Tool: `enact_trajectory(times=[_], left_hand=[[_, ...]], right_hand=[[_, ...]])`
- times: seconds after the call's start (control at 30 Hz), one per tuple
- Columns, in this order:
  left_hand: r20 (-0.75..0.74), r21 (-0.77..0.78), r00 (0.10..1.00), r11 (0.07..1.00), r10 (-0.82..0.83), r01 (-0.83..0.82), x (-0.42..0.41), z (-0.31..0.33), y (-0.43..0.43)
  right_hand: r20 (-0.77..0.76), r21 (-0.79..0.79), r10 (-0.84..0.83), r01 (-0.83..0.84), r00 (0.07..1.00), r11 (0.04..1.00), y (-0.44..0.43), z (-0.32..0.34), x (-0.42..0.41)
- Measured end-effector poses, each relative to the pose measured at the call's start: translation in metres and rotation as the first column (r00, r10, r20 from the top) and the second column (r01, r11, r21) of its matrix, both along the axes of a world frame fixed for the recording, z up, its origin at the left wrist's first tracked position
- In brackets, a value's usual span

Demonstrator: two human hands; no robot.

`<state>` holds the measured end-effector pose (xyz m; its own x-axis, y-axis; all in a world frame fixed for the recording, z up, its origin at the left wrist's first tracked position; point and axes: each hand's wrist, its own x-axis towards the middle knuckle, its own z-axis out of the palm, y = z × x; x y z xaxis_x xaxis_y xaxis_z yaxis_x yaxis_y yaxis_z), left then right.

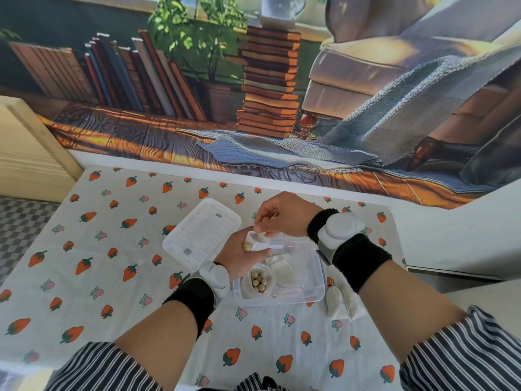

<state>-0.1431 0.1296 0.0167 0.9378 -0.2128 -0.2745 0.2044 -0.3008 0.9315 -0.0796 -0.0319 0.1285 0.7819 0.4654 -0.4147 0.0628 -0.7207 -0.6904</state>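
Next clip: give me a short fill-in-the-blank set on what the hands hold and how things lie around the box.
1. The left hand holds a small white pouch, pinched at its top by the right hand, and one wooden ____.
2. The lid lies to the ____ of the clear box.
3. The tablecloth is printed with ____.
4. Spare white pouches lie on the cloth to the box's ____.

Missing words: bead; left; strawberries; right.

Partly hidden
Left hand (239, 256) hides much of the pouch (255, 240); right hand (283, 215) pinches an item (264, 219) too small to tell.
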Motion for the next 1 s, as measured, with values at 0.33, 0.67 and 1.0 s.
enact_trajectory(times=[0.33, 0.67, 1.0], left_hand=[[0.030, 0.000, 0.999, 1.000, 0.011, -0.011, 0.000, 0.003, -0.002], [0.053, -0.004, 0.999, 1.000, 0.009, -0.009, -0.001, 0.010, -0.004], [0.055, 0.029, 0.998, 0.999, 0.017, -0.019, -0.003, 0.011, -0.005]], right_hand=[[0.114, -0.168, 0.130, -0.110, 0.985, 0.980, 0.005, 0.010, -0.003], [0.145, -0.210, 0.179, -0.146, 0.973, 0.967, 0.004, 0.011, -0.004], [0.121, -0.200, 0.183, -0.156, 0.976, 0.967, 0.003, 0.018, -0.009]])
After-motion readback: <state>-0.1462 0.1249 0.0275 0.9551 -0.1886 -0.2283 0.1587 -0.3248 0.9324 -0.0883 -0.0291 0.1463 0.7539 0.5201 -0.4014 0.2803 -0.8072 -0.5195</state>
